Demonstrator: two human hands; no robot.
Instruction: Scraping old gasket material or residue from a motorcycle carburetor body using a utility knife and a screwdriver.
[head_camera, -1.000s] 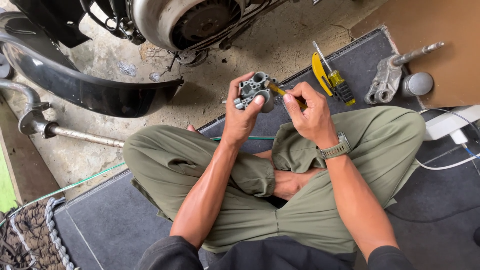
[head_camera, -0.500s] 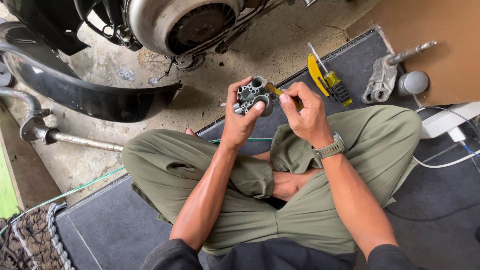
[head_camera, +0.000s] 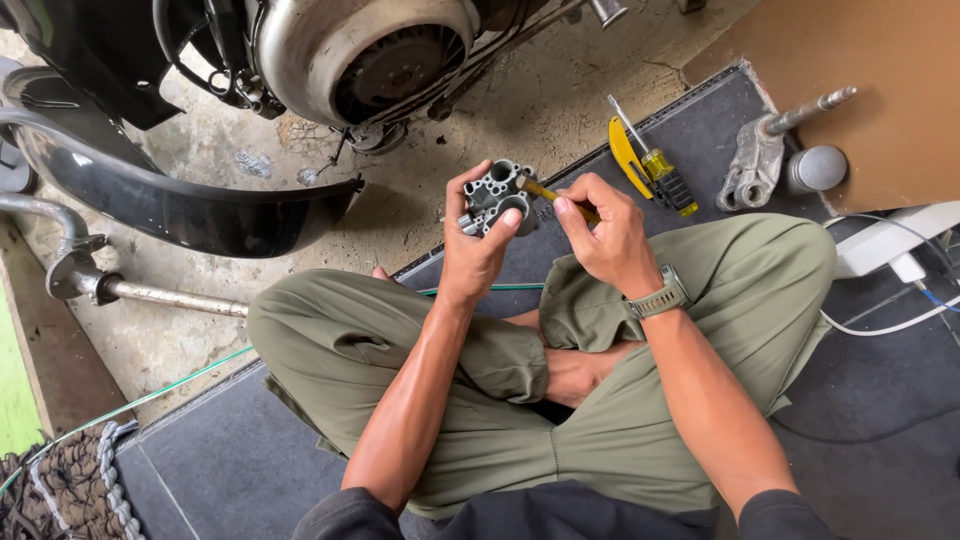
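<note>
I sit cross-legged on a dark mat. My left hand (head_camera: 475, 250) grips a grey metal carburettor body (head_camera: 497, 196) with several round holes, held up in front of my knees. My right hand (head_camera: 605, 235) pinches a thin yellow-handled tool (head_camera: 560, 196) whose tip touches the part's right side. A watch sits on my right wrist.
A yellow-handled screwdriver (head_camera: 655, 160) and a yellow tool lie on the mat (head_camera: 720, 120) to the right. A grey metal bracket with a rod (head_camera: 765, 150) and a round cap (head_camera: 818, 168) rest beyond. A scooter engine (head_camera: 360, 50) and black body panel (head_camera: 190, 215) stand ahead on concrete. White cables at right.
Both hands and the metal part have stayed together with only slight shifts; the view has drifted a little.
</note>
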